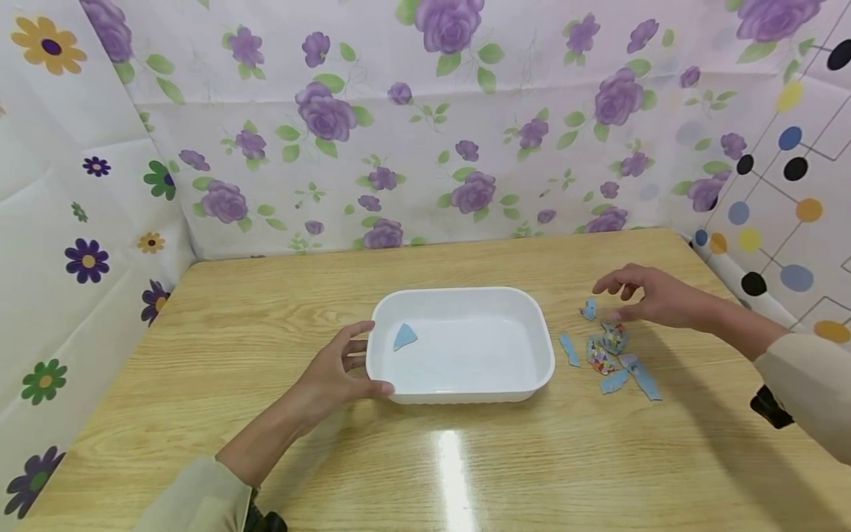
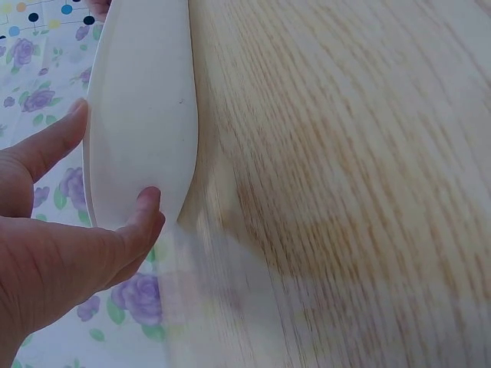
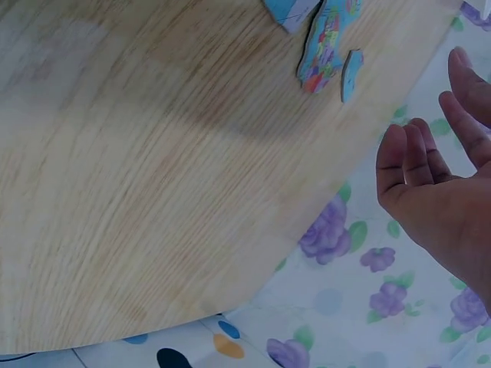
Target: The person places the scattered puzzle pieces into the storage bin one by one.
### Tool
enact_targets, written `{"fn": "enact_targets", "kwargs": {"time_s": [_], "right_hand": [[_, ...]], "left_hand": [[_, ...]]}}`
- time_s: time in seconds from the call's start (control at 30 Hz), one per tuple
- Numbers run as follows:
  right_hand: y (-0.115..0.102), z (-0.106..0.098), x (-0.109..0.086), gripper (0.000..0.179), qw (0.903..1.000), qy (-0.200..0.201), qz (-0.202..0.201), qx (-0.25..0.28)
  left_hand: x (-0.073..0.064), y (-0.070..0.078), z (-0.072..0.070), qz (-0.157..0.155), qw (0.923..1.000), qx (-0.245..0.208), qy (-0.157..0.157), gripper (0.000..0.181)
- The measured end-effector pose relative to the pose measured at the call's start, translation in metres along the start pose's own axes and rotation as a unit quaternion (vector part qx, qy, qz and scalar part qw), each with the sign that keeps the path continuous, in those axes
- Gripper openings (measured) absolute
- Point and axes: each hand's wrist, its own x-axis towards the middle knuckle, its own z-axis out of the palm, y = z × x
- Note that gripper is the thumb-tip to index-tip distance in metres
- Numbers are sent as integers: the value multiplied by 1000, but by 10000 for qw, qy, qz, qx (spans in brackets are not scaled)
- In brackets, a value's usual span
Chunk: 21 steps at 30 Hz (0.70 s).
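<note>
The left hand (image 1: 337, 372) grips the white tray (image 1: 472, 358) at its left end, thumb at the near corner and fingers against the end wall. The tray stands on the worktop (image 1: 266, 310), its long axis running left to right; one blue piece (image 1: 404, 337) lies inside, near the left end. The right hand (image 1: 645, 297) holds nothing visible: its grip is loosely spread, thumb apart from the bent fingers, above the far side of the loose pieces (image 1: 601, 357). These lie on the worktop, right of the tray, and the right hand is clearly the nearer. Closest to its fingertips is the small piece (image 1: 589, 309) — slightly to the near side of the forefinger and left of the thumb. The slim piece (image 1: 569, 349) lies between tray and cluster, its long axis pointing mostly away from the person. Clearance under the right hand cannot be judged with confidence — the wrist view catches the pieces only at its edge.
</note>
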Motion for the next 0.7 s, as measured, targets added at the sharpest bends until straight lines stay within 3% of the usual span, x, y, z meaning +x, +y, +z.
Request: {"fn": "enact_targets", "kwargs": {"time_s": [0.3,0.7], "right_hand": [[10,0,-17,50,9984,-463,290,130],[24,4,-34,56,9964,-825,81,201]], "left_hand": [[-2,4,-1,52,10000,36,-11,102],[2,0,0,-50,10000,-6,32,103]]}}
